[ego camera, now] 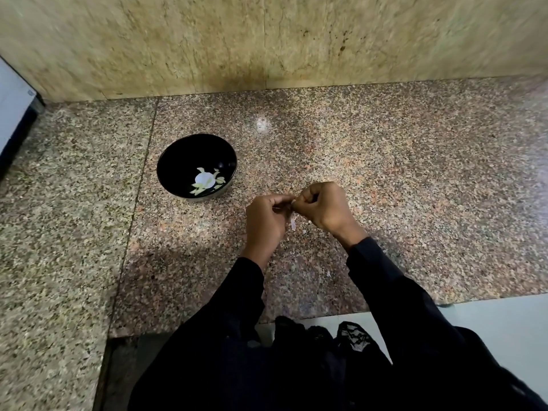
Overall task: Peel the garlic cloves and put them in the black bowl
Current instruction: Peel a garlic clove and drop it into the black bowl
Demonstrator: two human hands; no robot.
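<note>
Nearest the camera, we see our own black sleeves and a fold of dark lace-edged cloth hanging over the edge of the speckled granite counter, with a pale floor showing below on the right. Above the counter, our two hands meet fingertip to fingertip. The left hand has its fingers curled inward, thumb and forefinger pinching something small at the point where the hands touch; the right hand is likewise closed into a loose fist, its fingertips pinched on the same spot. What we take to be the garlic clove is almost wholly hidden between the fingers, so its state of peeling cannot be told; a thin strip of pale papery skin hangs down just below the pinch. Small pale flecks lie on the granite under and near the hands. Farther off and to the left, well apart from both hands, the black bowl stands upright on the counter, holding several pale peeled cloves gathered at its bottom. Beyond it, the counter ends at a mottled yellowish stone wall, with the corner of a white appliance or panel at the far left edge.
</note>
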